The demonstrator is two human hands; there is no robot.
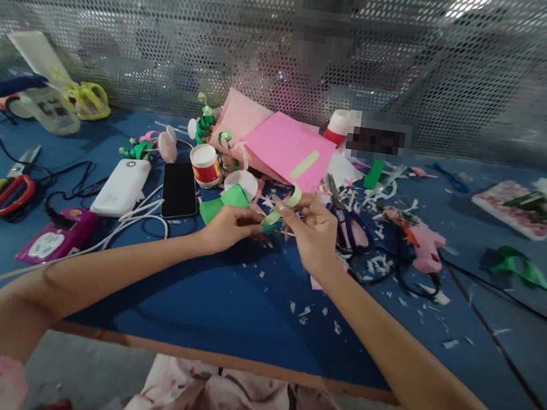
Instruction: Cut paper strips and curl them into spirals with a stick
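Observation:
My left hand is closed in a pinch at the lower end of a curled pale green paper strip. A small teal piece shows at its fingertips, too small to name. My right hand pinches the same strip from the other side, and a loop of it stands up above the fingers. Beside my left hand lies a folded green paper. Behind it are a white paper disc and a red-and-white tub. Dark-handled scissors lie just right of my right hand.
Pink paper sheets lie at the back, before a perforated metal screen. Left are a black phone, a white power bank and red-and-yellow scissors. A pink glue gun, cables and paper scraps lie right.

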